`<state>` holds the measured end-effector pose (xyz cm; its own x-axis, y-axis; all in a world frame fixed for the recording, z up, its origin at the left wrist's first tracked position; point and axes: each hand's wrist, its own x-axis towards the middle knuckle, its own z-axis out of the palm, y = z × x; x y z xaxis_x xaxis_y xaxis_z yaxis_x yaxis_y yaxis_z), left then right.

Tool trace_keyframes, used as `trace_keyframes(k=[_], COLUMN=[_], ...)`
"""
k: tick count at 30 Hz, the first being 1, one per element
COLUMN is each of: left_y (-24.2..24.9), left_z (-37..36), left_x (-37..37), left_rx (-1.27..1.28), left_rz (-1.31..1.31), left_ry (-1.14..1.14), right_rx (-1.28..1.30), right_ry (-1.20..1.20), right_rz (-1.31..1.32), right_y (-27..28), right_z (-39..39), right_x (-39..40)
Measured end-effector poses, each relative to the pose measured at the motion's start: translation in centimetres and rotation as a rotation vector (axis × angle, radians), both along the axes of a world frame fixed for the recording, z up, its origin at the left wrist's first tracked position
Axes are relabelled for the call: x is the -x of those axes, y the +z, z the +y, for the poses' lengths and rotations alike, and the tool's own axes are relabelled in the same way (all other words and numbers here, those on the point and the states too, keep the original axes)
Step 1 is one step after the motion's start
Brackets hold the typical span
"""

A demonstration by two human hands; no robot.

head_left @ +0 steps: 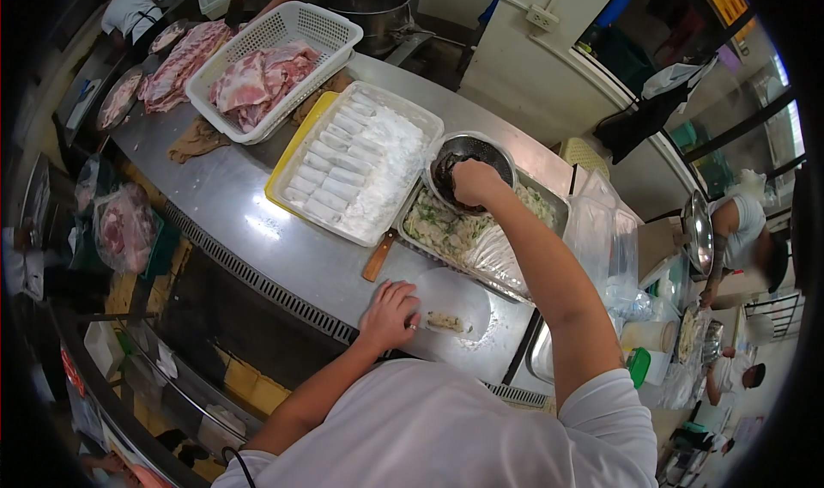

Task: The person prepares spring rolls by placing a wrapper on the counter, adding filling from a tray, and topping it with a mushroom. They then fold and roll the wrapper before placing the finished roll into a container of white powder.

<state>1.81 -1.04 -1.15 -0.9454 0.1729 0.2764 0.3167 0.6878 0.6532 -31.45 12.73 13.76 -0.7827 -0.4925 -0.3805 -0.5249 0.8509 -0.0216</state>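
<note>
My left hand [390, 315] lies on the steel table at the near edge of a thin, pale round wrapper [468, 303], fingers stretched out. On the wrapper sits a short strip of filling [448, 322]. My right hand [475, 183] reaches into a metal bowl [500, 149] holding something dark; its fingers are curled down and their tips are hidden. Under the bowl is a metal tray [562, 218] of pale filling with green bits [442, 228]. Left of it, a white tray [419, 115] carries rows of white-dusted rolls [330, 175] beside white powder [386, 157].
A wooden-handled tool [378, 256] lies between the trays and my left hand. Further back, a white basket [339, 26] holds raw meat [262, 80], near a rack of ribs [180, 63]. Plastic bags [601, 230] stand at right. Other people work behind and to the right.
</note>
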Motion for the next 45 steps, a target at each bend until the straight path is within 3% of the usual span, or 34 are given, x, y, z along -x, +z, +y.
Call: trace_keyframes(k=[10,16,19,25,31,37,45], left_y=[0.1,0.1,0.1,0.1,0.3,0.2,-0.2], left_z=[0.1,0.1,0.1,0.1,0.1,0.1,0.3], left_x=[-0.1,-0.1,-0.1,-0.2,-0.2,-0.1,0.0], left_rx=[-0.015,-0.011,0.000,-0.005,-0.009,-0.014,-0.022], left_rz=[-0.003,-0.009,-0.013,-0.011,-0.001,0.007,0.032], left_ry=[0.002,0.006,0.007,0.011,0.016,0.020,0.008], right_rx=[0.522,0.310,0.336,0.147,0.038,0.485,0.674], right_ry=[-0.300,-0.275,-0.258,0.047,0.088,-0.157,-0.550], right_rz=[-0.001,0.319,0.271,0.332,0.316,0.295,0.189], right_y=[-1.2,-0.9,-0.4,-1.7,-2.1,0.9,0.9], right_z=[5.8,6.2,5.9,5.9,5.0,6.1,8.5], right_x=[1.6,-0.5,-0.7,-0.8,0.4,-2.7,-5.6])
